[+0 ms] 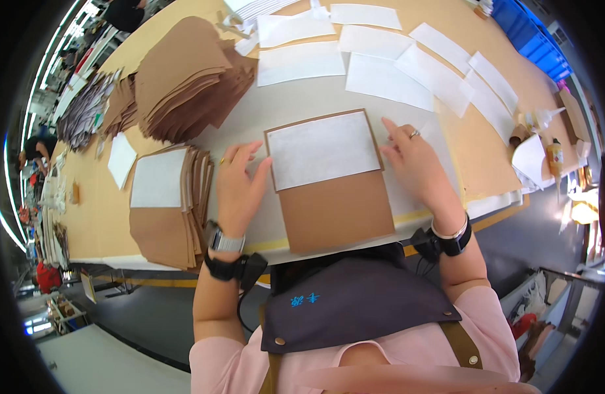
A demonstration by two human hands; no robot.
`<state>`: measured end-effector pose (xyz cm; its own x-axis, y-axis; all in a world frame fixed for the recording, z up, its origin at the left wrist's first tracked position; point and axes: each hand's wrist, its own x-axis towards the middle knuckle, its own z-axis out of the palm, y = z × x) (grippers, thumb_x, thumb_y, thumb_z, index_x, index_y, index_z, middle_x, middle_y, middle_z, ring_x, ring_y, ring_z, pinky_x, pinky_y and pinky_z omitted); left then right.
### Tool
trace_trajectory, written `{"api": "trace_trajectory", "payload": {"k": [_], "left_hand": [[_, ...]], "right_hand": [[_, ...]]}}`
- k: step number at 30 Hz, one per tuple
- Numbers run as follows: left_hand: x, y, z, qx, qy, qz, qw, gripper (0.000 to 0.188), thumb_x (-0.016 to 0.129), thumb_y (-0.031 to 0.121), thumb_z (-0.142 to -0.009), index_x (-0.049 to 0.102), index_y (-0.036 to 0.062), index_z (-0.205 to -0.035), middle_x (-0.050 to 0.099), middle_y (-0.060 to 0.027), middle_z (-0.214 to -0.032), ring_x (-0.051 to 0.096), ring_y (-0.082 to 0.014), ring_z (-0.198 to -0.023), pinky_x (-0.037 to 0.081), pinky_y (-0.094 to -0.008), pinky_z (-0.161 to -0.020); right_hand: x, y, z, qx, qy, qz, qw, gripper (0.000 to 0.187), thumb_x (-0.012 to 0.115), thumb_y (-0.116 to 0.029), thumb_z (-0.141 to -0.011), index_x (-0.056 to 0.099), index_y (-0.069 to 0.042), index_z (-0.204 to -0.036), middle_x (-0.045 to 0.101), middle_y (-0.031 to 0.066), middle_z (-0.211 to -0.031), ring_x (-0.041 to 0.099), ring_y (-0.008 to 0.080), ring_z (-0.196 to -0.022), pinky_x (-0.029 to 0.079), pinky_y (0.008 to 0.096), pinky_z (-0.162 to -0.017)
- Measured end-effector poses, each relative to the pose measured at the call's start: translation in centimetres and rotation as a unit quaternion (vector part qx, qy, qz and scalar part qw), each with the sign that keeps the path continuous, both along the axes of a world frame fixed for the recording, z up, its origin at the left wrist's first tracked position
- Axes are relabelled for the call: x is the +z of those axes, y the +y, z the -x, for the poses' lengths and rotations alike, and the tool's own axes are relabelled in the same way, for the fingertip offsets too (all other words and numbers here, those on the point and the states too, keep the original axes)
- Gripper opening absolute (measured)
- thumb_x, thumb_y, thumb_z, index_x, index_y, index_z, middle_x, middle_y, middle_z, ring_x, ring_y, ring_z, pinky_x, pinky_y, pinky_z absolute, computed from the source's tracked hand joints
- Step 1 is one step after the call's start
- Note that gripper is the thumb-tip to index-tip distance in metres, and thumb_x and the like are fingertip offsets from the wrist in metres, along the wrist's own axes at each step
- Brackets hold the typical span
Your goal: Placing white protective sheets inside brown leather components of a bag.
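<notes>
In the head view, here's the brown panel (336,213), lying flat right at the near side of the table (483,174), square in front of the person! A white sheet (325,151) covers its far part, with a thin brown margin showing along the far edge and down the sides; the near part is bare brown. And the hands, one on each side! The left hand (239,184) is open, thumb apart from the fingers, its thumb tip right by the panel's left edge; whether it touches, I can't tell. Over on the other flank, the right hand (413,157) is loosely open too, fingers slightly bent, thumb close by the right edge. Neither has a grip on anything!

Just left of the left hand sits a stack of brown pieces (159,230), its top one partly covered in white. Beyond that, a bigger brown pile (178,72) rises, with its layers fanned out. Look along the far side: loose white sheets (301,64) spread in a broad arc, several overlapping, round toward the right. Out there on the right, an amber bottle (555,157) stands near the table's edge, and a blue crate (527,36) shows in the far corner.
</notes>
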<state>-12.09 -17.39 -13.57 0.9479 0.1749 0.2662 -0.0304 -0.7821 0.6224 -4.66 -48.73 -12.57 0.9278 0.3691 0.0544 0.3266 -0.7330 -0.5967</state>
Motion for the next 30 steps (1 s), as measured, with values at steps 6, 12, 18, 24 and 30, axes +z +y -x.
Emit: {"api": "trace_trajectory", "payload": {"k": [6,12,18,24,30], "left_hand": [[0.1,-1.0,4.5,-0.09,0.004,-0.052,0.995,0.057,0.074,0.016,-0.089,0.055,0.003,-0.141,0.057,-0.0176,-0.14,0.052,-0.0361,-0.129,0.042,-0.0425,-0.108],[-0.7,-1.7,5.2,-0.111,0.04,-0.08,0.99,0.072,0.077,0.024,-0.088,0.046,0.0007,-0.148,0.049,-0.02,-0.151,0.039,-0.0406,-0.144,0.035,-0.0471,-0.115],[-0.7,-1.6,5.4,-0.136,0.055,-0.145,0.979,0.067,0.073,0.027,-0.093,0.046,0.0023,-0.149,0.044,-0.0178,-0.157,0.034,-0.0387,-0.148,0.029,-0.0495,-0.118],[-0.6,-1.5,5.4,-0.151,0.083,-0.203,0.964,0.064,0.067,0.025,-0.096,0.044,0.002,-0.151,0.042,-0.0159,-0.159,0.032,-0.0369,-0.15,0.028,-0.0483,-0.12],[-0.9,-1.5,5.3,-0.148,0.087,-0.198,0.965,0.064,0.066,0.03,-0.097,0.044,0.002,-0.151,0.041,-0.0147,-0.16,0.032,-0.0345,-0.15,0.026,-0.049,-0.12]], "right_hand": [[-0.2,0.4,5.7,0.034,-0.102,0.07,0.992,0.054,0.074,-0.032,-0.088,0.062,-0.011,-0.137,0.055,0.0191,-0.132,0.054,0.0375,-0.116,0.05,0.0446,-0.096],[-1.1,0.2,7.0,0.063,-0.148,0.075,0.984,0.061,0.077,-0.043,-0.081,0.065,-0.017,-0.136,0.044,0.0203,-0.147,0.045,0.0399,-0.132,0.044,0.0484,-0.106],[-1.5,0.0,7.2,0.067,-0.142,0.068,0.985,0.065,0.077,-0.044,-0.081,0.063,-0.018,-0.138,0.037,0.0196,-0.154,0.042,0.0404,-0.136,0.042,0.0485,-0.109],[-1.7,-0.1,7.1,0.067,-0.131,0.059,0.987,0.066,0.078,-0.041,-0.081,0.061,-0.018,-0.14,0.035,0.0182,-0.157,0.042,0.0413,-0.135,0.043,0.0487,-0.109],[-1.8,-0.2,7.1,0.064,-0.129,0.053,0.988,0.065,0.079,-0.039,-0.081,0.061,-0.017,-0.139,0.036,0.0182,-0.157,0.042,0.0411,-0.136,0.043,0.0484,-0.109]]}}
